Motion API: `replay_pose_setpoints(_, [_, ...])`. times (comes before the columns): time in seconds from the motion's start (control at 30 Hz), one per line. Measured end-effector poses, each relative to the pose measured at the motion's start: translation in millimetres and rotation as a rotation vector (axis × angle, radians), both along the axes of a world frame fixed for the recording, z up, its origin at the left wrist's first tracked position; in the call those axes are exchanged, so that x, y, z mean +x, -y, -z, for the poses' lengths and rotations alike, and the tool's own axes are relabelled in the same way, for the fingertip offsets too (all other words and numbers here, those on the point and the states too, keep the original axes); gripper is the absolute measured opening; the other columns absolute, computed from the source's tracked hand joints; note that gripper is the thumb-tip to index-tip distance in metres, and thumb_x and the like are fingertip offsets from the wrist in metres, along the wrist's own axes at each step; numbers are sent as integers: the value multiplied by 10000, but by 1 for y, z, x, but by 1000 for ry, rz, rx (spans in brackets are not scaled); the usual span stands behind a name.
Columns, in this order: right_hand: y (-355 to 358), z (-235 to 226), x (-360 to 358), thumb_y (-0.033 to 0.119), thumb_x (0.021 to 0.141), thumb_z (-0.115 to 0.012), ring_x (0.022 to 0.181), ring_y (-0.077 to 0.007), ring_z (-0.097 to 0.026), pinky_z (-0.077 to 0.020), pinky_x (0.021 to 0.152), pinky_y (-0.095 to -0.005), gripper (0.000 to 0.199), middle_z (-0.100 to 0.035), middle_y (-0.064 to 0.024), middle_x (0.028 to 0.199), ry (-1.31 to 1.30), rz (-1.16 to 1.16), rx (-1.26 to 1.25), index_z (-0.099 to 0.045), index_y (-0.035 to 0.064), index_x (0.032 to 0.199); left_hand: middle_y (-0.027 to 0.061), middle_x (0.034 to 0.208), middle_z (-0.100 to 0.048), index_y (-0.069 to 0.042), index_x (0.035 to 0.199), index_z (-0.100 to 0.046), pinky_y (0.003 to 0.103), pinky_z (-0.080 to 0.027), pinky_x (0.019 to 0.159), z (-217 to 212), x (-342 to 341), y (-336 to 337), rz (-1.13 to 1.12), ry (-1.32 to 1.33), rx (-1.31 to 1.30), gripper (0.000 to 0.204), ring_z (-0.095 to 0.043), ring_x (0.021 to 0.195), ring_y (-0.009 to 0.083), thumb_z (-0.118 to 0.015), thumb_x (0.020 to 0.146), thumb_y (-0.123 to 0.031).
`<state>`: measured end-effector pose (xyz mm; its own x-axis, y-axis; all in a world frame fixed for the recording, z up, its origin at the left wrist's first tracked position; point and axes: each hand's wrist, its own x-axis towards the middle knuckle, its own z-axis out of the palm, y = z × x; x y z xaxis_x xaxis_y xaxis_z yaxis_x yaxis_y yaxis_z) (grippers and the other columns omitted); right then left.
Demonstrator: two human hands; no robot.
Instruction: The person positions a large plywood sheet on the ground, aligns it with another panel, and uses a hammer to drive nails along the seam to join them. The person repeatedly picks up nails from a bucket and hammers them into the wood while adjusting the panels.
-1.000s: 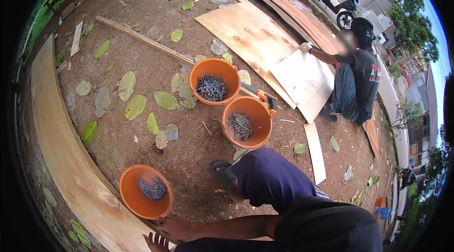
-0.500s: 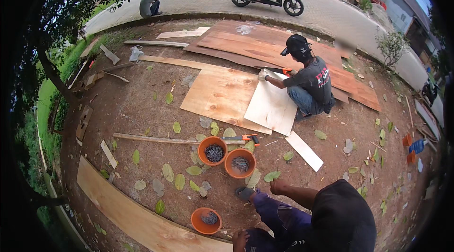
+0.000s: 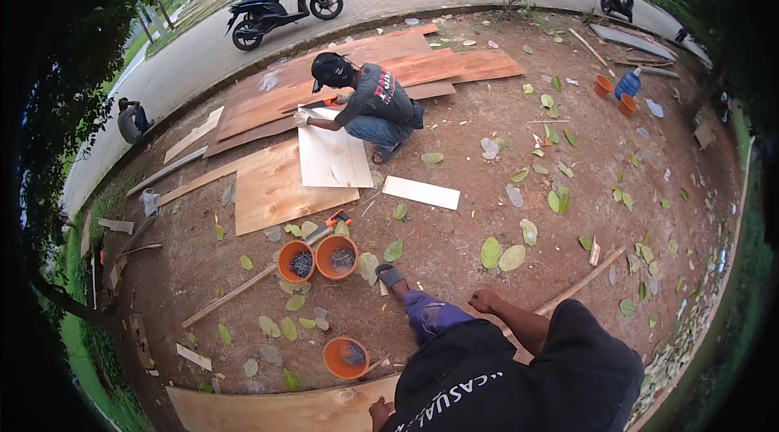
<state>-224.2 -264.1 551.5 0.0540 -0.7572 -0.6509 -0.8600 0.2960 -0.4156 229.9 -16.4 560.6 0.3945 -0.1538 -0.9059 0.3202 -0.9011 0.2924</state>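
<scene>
My left hand rests on the edge of a long plywood sheet at the bottom of the view, holding nothing. My right hand is curled into a loose fist, with nothing seen in it, above my bent knee and close to a thin wooden strip on the ground. An orange bucket with dark nails stands just left of my blue trouser leg. Two more orange buckets of nails stand side by side beyond my sandalled foot.
A crouching person in a black cap presses a pale board onto plywood sheets. A small white board, a long stick and leaves lie on the dirt. Beyond, a rider on a scooter is on the road.
The view has lifted and swung, so the buckets look smaller and farther and more of the yard and road shows. My right fist is now in view; my left hand stays on the plywood.
</scene>
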Motion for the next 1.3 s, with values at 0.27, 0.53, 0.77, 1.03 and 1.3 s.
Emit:
replay_pose_setpoints(0.27, [-285, 54, -111, 368, 909, -574, 882, -281, -734, -573, 803, -433, 468, -734, -196, 1045, -159, 505, 563, -728, 11, 1170, 118, 882, -666, -23, 1078, -609, 416, -510, 595, 28, -44, -6, 835, -115, -137, 295, -677, 784, 261, -572, 989, -301])
replay_pose_setpoints(0.53, [-181, 19, -139, 426, 872, -652, 1119, -380, -678, -539, 930, -449, 457, -720, -200, 1173, -54, 469, 18, -749, 71, 1144, 97, 869, -665, -27, 1088, -605, 370, -493, 569, 21, -24, 170, 610, -123, -252, 300, -658, 736, 223, -543, 993, -305])
replay_pose_setpoints(0.77, [-53, -129, -116, 394, 927, -599, 1057, -410, -671, -518, 928, -468, 424, -705, -242, 1114, 173, 536, -319, -704, 21, 1098, 119, 1013, -659, -46, 1215, -556, 381, -498, 612, 10, 7, 251, 506, -37, -300, 354, -667, 798, 250, -526, 998, -325])
replay_pose_setpoints(1.03, [-175, -9, -236, 374, 921, -586, 935, -340, -721, -531, 815, -473, 444, -735, -228, 889, 53, 814, 85, -743, -42, 929, 82, 877, -677, -64, 996, -669, 394, -526, 628, -43, -127, 173, 626, 16, -125, 253, -678, 785, 207, -595, 957, -304])
replay_pose_setpoints(1.3, [-197, 11, -367, 258, 927, -602, 638, -253, -649, -477, 521, -400, 296, -657, -143, 764, 60, 501, 499, -678, -23, 979, 194, 876, -743, -26, 935, -763, 445, -581, 697, 32, -238, 37, 638, 115, 42, 420, -732, 800, 332, -594, 935, -411])
